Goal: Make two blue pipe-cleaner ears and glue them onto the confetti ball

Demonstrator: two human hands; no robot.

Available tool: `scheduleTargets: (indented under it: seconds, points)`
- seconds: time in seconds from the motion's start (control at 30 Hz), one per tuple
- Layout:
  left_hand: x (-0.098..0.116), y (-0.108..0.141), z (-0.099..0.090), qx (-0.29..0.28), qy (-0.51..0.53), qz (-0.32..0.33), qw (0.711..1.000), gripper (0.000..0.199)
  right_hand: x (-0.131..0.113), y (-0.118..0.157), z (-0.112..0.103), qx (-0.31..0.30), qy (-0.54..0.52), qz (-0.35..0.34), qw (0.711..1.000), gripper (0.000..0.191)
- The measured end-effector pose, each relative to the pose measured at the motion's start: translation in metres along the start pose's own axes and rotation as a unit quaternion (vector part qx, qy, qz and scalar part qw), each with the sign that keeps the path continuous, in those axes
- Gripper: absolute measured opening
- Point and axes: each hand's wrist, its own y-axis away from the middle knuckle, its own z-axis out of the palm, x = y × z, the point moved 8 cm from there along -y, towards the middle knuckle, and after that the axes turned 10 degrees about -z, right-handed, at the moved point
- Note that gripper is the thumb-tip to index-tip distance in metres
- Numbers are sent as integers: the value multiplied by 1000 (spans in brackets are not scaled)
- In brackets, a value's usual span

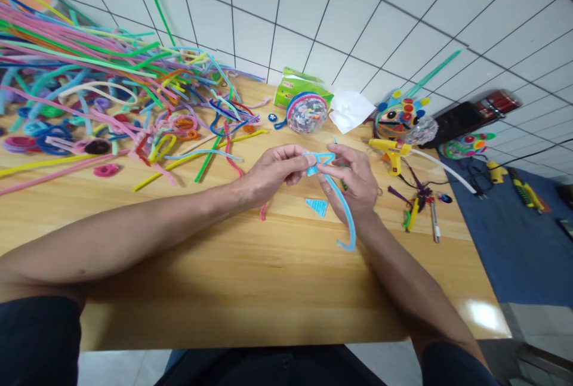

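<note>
A blue pipe cleaner [344, 204] is held between my two hands above the middle of the wooden table. It is bent into a small triangular shape near my fingertips, and its long free end curves down past my right palm. My left hand [280, 171] pinches the folded part between thumb and fingers. On the other side, my right hand [353, 180] has its fingers closed on the same pipe cleaner. Just below the hands, a small blue striped triangle [317, 207] lies flat on the table.
Many coloured pipe cleaners [89, 70] are heaped at the left. Behind my hands stand a clear decorated ball [307, 113], a green package [290, 85] and white tissue [350, 110]. At the right are a yellow glue gun [391, 153], a decorated mask-like piece [396, 116] and a pen [435, 222].
</note>
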Motion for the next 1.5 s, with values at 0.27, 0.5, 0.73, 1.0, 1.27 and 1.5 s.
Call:
scheduleTargets:
  seconds: [0.27,0.5,0.73,1.0,1.27,1.5]
  points:
    - [2,-1,-3,6,-13,13,1000,35,18,3,2,-37,-97,143,984,26]
    - [1,2,-4,28,-92,14,995,38,39,18,15,41,-219,350,910,20]
    - [4,4,-4,38,-135,29,990,37,42,29,30,34,-293,444,846,39]
    - [2,5,-1,38,-150,14,988,34,38,26,33,14,-283,438,853,40]
    - [3,5,-3,47,-160,17,986,32,27,21,24,4,-183,361,914,30]
    - [4,5,-4,57,-170,31,983,35,40,28,34,-1,-284,440,852,49]
